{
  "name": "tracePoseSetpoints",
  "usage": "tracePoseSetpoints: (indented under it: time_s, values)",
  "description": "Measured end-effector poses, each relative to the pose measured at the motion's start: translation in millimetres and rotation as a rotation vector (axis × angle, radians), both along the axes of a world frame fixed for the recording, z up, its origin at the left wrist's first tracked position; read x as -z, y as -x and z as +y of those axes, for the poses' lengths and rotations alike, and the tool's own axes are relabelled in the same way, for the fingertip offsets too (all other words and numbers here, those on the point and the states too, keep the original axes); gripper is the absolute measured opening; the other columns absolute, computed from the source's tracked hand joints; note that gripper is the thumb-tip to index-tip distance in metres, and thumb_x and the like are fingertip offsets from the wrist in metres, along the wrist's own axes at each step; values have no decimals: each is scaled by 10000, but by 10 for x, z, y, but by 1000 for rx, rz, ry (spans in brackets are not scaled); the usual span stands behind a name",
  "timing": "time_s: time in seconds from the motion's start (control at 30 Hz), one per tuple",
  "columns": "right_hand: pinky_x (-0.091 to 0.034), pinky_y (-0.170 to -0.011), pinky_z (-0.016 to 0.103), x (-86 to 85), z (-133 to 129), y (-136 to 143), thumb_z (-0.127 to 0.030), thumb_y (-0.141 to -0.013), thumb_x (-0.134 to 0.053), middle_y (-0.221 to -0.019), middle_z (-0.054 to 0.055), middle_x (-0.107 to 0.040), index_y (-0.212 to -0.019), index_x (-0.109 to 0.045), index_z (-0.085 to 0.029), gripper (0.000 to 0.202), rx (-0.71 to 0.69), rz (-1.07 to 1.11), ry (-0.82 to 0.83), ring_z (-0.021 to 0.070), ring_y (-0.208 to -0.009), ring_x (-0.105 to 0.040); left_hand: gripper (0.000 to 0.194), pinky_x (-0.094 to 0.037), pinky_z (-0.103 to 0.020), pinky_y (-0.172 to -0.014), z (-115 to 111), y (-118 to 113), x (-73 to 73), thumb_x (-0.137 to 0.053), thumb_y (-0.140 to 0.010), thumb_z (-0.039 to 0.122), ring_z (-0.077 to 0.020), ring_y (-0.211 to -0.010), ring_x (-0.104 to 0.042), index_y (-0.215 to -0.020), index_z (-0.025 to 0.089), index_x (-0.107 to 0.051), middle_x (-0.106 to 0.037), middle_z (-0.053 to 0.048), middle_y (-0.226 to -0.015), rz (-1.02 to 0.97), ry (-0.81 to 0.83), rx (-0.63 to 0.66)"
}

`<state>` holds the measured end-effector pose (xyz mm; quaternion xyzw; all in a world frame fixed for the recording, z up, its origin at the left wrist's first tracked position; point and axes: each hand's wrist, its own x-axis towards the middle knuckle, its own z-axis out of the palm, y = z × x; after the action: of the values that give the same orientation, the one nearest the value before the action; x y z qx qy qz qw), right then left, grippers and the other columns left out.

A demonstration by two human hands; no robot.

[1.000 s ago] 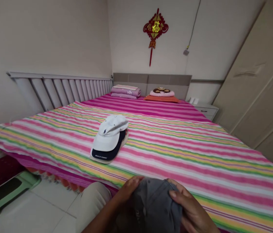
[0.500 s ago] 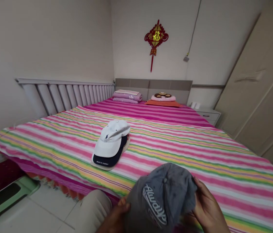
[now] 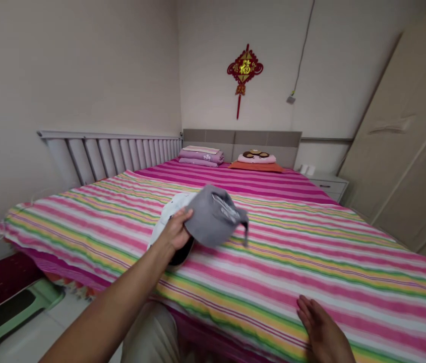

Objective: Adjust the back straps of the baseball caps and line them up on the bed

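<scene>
My left hand [image 3: 177, 229] grips a grey baseball cap [image 3: 213, 217] by its left edge, holding it above the bed. White lettering shows on the cap, and its strap hangs down at the right; the cap is a little blurred. Partly hidden behind my left hand and the grey cap, a white cap [image 3: 171, 206] with a dark underside lies on the striped sheet [image 3: 273, 262]. My right hand [image 3: 324, 327] is at the lower right over the sheet, empty, its fingers stretched out.
Folded purple bedding [image 3: 201, 157] and a pink folded pile [image 3: 257, 158] on an orange piece lie by the headboard [image 3: 265, 140]. A radiator [image 3: 114, 151] runs along the left wall. A green stool [image 3: 19, 312] stands lower left, a nightstand [image 3: 328, 186] at the right.
The grey cap has moved from both hands near me up and left, beside the white cap, in my left hand alone. My right hand has let go of it.
</scene>
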<state>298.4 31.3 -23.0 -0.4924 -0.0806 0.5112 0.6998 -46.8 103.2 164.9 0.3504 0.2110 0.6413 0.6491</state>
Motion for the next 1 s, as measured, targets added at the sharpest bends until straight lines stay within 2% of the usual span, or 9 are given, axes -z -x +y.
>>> tracePoseSetpoints:
  time_s: [0.1, 0.17, 0.23, 0.33, 0.43, 0.5, 0.67, 0.8, 1.0]
  values:
    - [-545, -629, 290, 39, -10, 7, -214, -491, -684, -734, 46, -671, -709, -586, -160, 245, 23, 7, -31, 206, -737, -644, 276, -487, -273, -735, 256, 274, -314, -492, -771, 74, -144, -700, -629, -1023, 137, -587, -694, -48, -780, -111, -39, -211]
    - [-548, -606, 294, 36, -20, 8, -212, -476, -690, -707, 41, -679, -681, -591, -166, 233, 22, 17, -40, 214, -721, -649, 274, -493, -266, -746, 365, 479, -345, -455, -808, 102, -135, -714, -630, -1053, 142, -571, -693, -42, -778, -173, 77, -324]
    - [-550, -590, 288, 15, -33, 9, -208, -457, -705, -690, 40, -685, -666, -593, -169, 240, 14, 30, -49, 214, -710, -652, 273, -516, -246, -661, 411, 661, -231, -428, -825, 109, -129, -631, -627, -1066, 120, -556, -685, -46, -716, -162, 262, -363]
    - [-548, -575, 273, -21, -54, 17, -197, -431, -723, -672, 41, -686, -655, -590, -167, 262, -5, 33, -64, 204, -690, -654, 311, -514, -226, -494, 373, 850, 88, -375, -813, 24, -121, -454, -583, -1084, 68, -520, -652, -45, -595, -109, 428, -375]
    - [-548, -589, 291, -44, -72, 33, -200, -445, -722, -663, 40, -682, -647, -582, -166, 247, -9, 3, -69, 208, -684, -657, 310, -524, -228, -471, 258, 938, 386, -401, -795, 13, -126, -440, -590, -1078, 69, -515, -658, -54, -623, -82, 515, -392]
    - [-546, -607, 301, -52, -82, 45, -206, -470, -716, -664, 39, -678, -654, -579, -165, 233, -5, -14, -74, 207, -689, -657, 296, -531, -213, -490, 172, 959, 517, -420, -790, 14, -120, -449, -597, -1059, 72, -527, -661, -51, -629, -78, 536, -414]
    - [-540, -624, 283, -65, -110, 56, -187, -490, -697, -669, 49, -675, -673, -566, -154, 227, 8, -6, -74, 191, -691, -655, 267, -528, -187, -508, -19, 996, 683, -405, -786, -3, -116, -468, -605, -975, 82, -572, -647, -32, -569, -53, 521, -442]
    - [-543, -651, 295, -77, -119, 64, -175, -509, -680, -673, 57, -671, -666, -557, -148, 201, -4, -39, -83, 195, -699, -655, 228, -510, -177, -476, -140, 1065, 790, -406, -770, -14, -112, -463, -596, -832, 90, -599, -639, -30, -546, 30, 510, -448]
    - [-546, -631, 283, -93, -111, 110, -162, -501, -675, -604, 41, -658, -626, -542, -150, 183, 15, -56, -96, 188, -657, -655, 102, -381, -146, -321, -234, 1153, 935, -593, -688, 78, -73, -310, -465, -602, 116, -553, -542, 18, -411, 258, 542, -524]
